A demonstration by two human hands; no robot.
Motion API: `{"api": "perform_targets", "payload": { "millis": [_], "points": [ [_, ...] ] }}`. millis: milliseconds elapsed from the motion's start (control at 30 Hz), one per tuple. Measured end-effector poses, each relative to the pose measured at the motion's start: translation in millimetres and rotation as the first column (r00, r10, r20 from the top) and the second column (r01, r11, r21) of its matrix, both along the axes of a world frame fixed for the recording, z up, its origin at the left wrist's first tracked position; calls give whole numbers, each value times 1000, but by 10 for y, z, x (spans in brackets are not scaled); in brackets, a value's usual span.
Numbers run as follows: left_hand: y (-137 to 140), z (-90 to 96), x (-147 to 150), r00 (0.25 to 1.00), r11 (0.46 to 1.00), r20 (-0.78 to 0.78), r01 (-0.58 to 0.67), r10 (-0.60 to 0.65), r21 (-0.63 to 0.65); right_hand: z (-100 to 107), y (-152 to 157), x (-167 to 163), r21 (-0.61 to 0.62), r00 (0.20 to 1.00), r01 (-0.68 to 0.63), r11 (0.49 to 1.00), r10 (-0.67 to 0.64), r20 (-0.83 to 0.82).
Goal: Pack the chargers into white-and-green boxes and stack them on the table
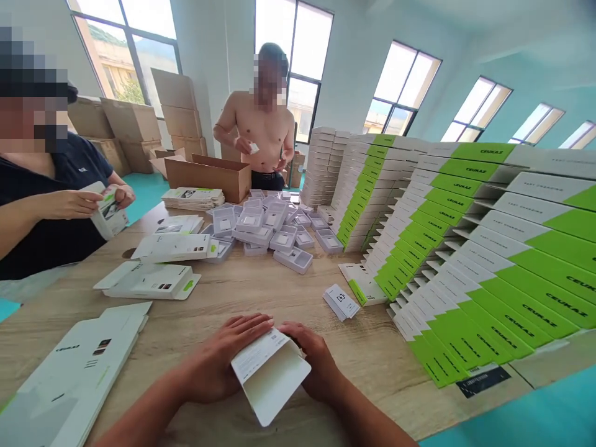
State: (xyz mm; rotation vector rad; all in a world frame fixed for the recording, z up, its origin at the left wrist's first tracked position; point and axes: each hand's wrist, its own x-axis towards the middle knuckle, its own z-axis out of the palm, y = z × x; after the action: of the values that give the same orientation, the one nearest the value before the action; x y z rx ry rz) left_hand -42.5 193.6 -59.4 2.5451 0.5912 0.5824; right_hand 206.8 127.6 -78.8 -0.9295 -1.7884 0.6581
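A white cardboard box [266, 363] with a raised end flap sits at the table's near edge, its open end facing me. My left hand [223, 354] wraps its left side, fingers lying over the top. My right hand [319, 360] grips the right side, with the thumb side near the upper edge. Whatever is inside the box cannot be made out. Beyond my hands lies a small pile of white leaflets [341, 302]. At the left is a stack of flat, unfolded cartons [79, 366].
Tall stacks of white-and-green boxes [488, 279] line the right side. Clear plastic trays [265, 223] are heaped mid-table. More cartons [149, 279] lie left. One co-worker [51, 198] holds a carton; another [263, 124] stands behind a brown cardboard box [209, 177].
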Motion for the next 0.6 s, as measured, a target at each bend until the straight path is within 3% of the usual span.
{"api": "perform_targets", "payload": {
  "millis": [100,200,367,467,600],
  "points": [
    [10,-42,-45,999,999,25,-29,30,-46,-22,23,-40,0,997,23,1000,-23,69],
    [41,-148,-85,985,990,102,-134,138,-50,-25,101,72,73,915,191,979,-204,347],
    [118,-214,-112,932,961,232,-266,278,-79,101,278,784,187,633,577,795,-580,512],
    [141,-188,-105,912,949,263,-307,315,-71,151,295,1120,199,504,648,735,-610,612],
    [115,-142,-79,915,956,278,-292,291,-38,94,223,1106,200,418,645,738,-559,716]
  ]
}}
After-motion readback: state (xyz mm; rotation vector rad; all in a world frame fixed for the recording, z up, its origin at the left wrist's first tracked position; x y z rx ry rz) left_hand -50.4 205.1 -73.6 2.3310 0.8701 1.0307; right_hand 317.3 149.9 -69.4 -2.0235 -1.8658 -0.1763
